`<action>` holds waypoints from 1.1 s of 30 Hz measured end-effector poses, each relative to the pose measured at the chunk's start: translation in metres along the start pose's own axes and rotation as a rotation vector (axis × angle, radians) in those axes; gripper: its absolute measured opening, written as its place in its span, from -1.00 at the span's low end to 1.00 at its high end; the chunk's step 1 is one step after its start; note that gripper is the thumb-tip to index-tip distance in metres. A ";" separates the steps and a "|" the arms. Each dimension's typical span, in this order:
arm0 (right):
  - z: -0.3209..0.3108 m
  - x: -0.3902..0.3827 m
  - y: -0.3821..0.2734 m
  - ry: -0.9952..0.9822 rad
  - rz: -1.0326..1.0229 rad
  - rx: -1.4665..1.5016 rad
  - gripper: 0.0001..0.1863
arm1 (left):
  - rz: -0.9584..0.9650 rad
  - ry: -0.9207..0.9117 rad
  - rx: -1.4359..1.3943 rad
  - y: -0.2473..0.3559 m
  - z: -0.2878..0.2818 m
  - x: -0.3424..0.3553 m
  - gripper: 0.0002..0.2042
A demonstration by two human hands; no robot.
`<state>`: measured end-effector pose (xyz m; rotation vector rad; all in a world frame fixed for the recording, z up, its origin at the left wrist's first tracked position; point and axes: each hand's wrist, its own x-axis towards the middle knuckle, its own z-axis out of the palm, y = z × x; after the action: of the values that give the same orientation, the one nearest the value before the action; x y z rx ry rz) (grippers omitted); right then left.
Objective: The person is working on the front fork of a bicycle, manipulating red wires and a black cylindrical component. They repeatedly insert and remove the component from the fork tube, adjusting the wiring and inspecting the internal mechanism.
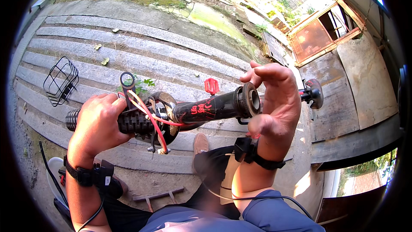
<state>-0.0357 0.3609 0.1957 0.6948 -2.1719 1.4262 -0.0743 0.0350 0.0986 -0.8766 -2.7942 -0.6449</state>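
My left hand (101, 124) is closed on the knobby black tyre (135, 122) of a bicycle held sideways before me. A black bracket with a ring (128, 86) rises beside that hand, and red cables (150, 116) loop across the wheel. The black head tube (208, 110) with red markings runs rightward to a round, ridged collar with an open bore (249, 99). My right hand (274, 103) is open around that end, fingers curved and apart; whether it touches the collar I cannot tell. A red pedal (211, 85) shows behind the tube, a black part (315, 94) beyond my right hand.
A black wire basket (60, 79) lies at left on grooved stone paving (107, 38). A white bucket (56, 167) is at lower left. A metal piece (159, 194) lies near my feet. Weathered boards (362, 81) and a rusty panel (311, 36) stand at right.
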 end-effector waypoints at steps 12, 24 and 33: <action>0.000 -0.001 -0.001 0.026 0.080 0.110 -0.04 | 0.009 0.039 -0.026 -0.004 0.004 -0.001 -0.56; 0.009 -0.002 0.005 0.042 -0.061 0.150 -0.12 | 0.014 0.030 -0.047 -0.010 0.006 -0.005 -0.54; 0.001 -0.001 0.004 0.018 -0.082 0.115 -0.14 | 0.027 0.021 -0.048 -0.009 0.004 -0.002 -0.52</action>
<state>-0.0375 0.3613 0.1916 0.7995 -2.0358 1.5177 -0.0778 0.0298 0.0913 -0.9091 -2.7542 -0.7162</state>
